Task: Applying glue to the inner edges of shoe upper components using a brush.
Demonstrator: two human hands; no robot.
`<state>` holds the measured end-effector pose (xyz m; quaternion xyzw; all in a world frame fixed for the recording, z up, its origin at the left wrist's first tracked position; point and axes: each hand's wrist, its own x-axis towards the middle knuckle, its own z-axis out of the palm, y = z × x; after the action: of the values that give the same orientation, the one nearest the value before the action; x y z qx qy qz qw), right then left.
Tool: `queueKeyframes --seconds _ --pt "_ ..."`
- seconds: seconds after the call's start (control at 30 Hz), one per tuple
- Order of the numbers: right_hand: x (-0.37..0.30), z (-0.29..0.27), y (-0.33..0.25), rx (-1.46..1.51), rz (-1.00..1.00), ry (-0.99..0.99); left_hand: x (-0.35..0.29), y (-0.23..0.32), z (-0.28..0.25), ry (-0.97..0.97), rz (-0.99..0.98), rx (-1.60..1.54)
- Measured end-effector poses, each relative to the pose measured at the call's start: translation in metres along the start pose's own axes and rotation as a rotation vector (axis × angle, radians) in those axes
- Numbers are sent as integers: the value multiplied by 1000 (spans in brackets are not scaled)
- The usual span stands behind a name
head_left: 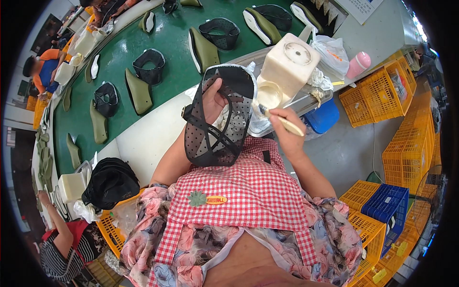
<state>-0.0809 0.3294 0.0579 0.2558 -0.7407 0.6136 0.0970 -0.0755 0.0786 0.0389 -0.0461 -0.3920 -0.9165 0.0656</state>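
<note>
My left hand [213, 101] is inside a black dotted mesh shoe upper [203, 141], holding it up in front of my chest. Straps cross on its lower part, and a whitish band runs along its top edge. Closed round the wooden handle of a brush [289, 125] is my right hand [288, 136], just right of the upper. The brush's bristles point toward the open mouth of a cream plastic jug [295, 58], which has pale stuff in and around its spout. Whether the bristles touch the spout, I cannot tell.
Olive shoe lasts [203, 50] and black uppers [219, 33] stand on a curved green conveyor [177, 24]. A grey tray [301, 106] lies under the jug, near a pink bottle [358, 64]. Yellow crates [370, 98] stand right. Co-workers [46, 71] are at the left.
</note>
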Motion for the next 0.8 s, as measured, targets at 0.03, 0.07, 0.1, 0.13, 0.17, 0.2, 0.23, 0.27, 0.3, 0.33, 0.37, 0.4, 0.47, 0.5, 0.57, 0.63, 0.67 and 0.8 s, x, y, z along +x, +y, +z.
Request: queueKeyframes --seconds 0.03,0.07,0.1,0.13,0.17,0.2,0.23,0.27,0.3,0.33,0.37,0.4,0.47,0.5,0.57,0.63,0.67,0.8 --pt "-7 2 4 2 -27 -27 1 -1 -4 1 10 -31" --pt "-13 4 5 5 -53 -52 1 -1 -5 2 18 -60" --pt "-18 5 6 2 -17 -73 1 -1 -6 1 17 -60" --pt "-22 4 6 1 -16 -71 2 0 -7 6 1 -19" --pt "-25 2 6 3 0 -92 2 0 -8 12 -13 20" --pt "-25 0 6 4 17 -113 3 0 -8 10 -16 19" --pt "-24 -3 6 2 18 -110 3 1 -8 4 -70 54" --pt "-21 -8 2 2 10 -80 2 1 -9 2 -122 88" --pt "-18 -12 0 1 2 -49 2 1 -10 3 -123 87" --pt "-15 -16 0 0 4 -50 2 0 -13 -40 -196 78" --pt "-11 -20 1 -17 26 -16 2 -2 -15 -86 -271 69" --pt "-8 -22 1 -35 47 18 1 -4 -17 -87 -273 68" --pt "0 -22 4 -24 58 58 1 -8 -22 -129 -414 41" --pt "4 -23 6 2 43 86 0 -11 -25 -145 -422 36" --pt "9 -22 7 37 42 113 0 -15 -28 -136 -435 45" --pt "8 -17 9 12 47 82 -1 -17 -29 -126 -448 53" --pt "7 -16 11 -11 48 47 -1 -16 -30 -132 -447 56" --pt "-6 -10 21 -32 88 16 0 -9 -33 -151 -423 52"
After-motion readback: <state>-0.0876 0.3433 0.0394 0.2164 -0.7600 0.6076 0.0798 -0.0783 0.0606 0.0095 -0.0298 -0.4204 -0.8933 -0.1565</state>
